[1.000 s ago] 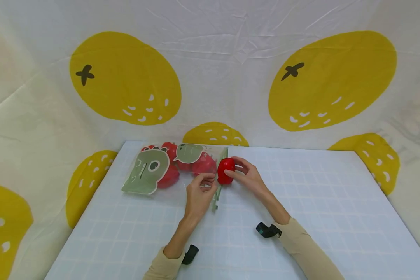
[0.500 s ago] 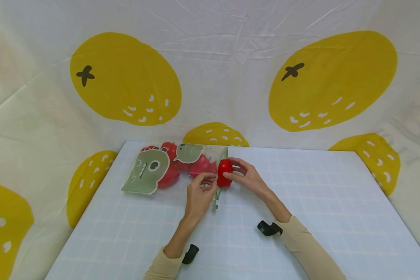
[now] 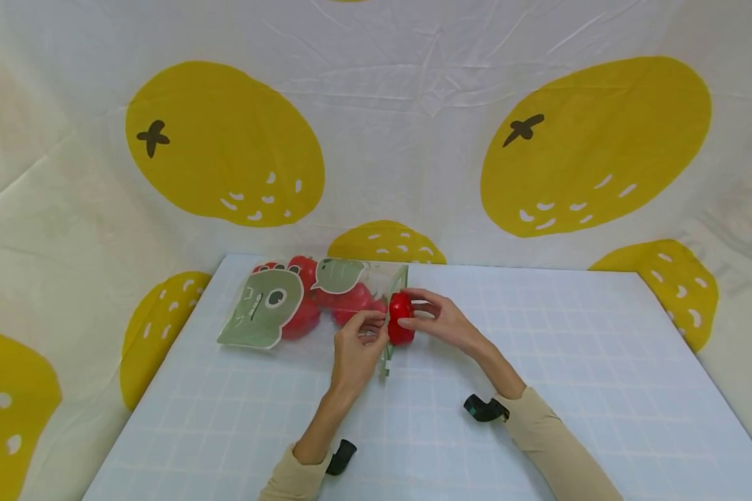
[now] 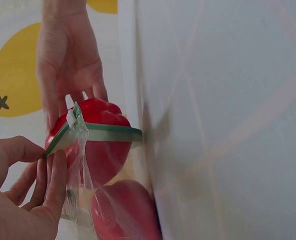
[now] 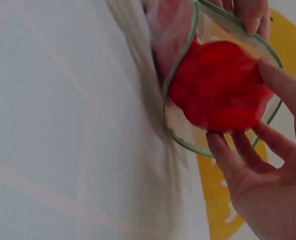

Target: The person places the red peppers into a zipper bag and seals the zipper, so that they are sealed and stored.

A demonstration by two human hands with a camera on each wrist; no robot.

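A clear zip bag point(image 3: 262, 309) with a green cartoon print lies on its side at the back left of the table. Several red peppers point(image 3: 301, 320) show through its plastic. With thumb and fingertips, my left hand point(image 3: 358, 353) pinches the near edge of the green-rimmed opening point(image 4: 107, 129). My right hand point(image 3: 449, 327) grips a shiny red bell pepper point(image 3: 402, 316) at that opening. The right wrist view has this pepper point(image 5: 220, 87) partly inside the rim, thumb on one side and fingers beneath. Another pepper point(image 4: 127, 210) sits deeper in the bag in the left wrist view.
The table point(image 3: 539, 348) wears a pale checked cover. Behind it hangs a white sheet point(image 3: 401, 139) printed with big yellow fruit. A black wrist camera sits on each sleeve, at the left wrist point(image 3: 341, 456) and the right wrist point(image 3: 485, 408).
The right hand has brought the pepper slightly left and nearer to me, turning it against the bag opening. A pepper inside has shifted left. The left hand keeps its pinch.
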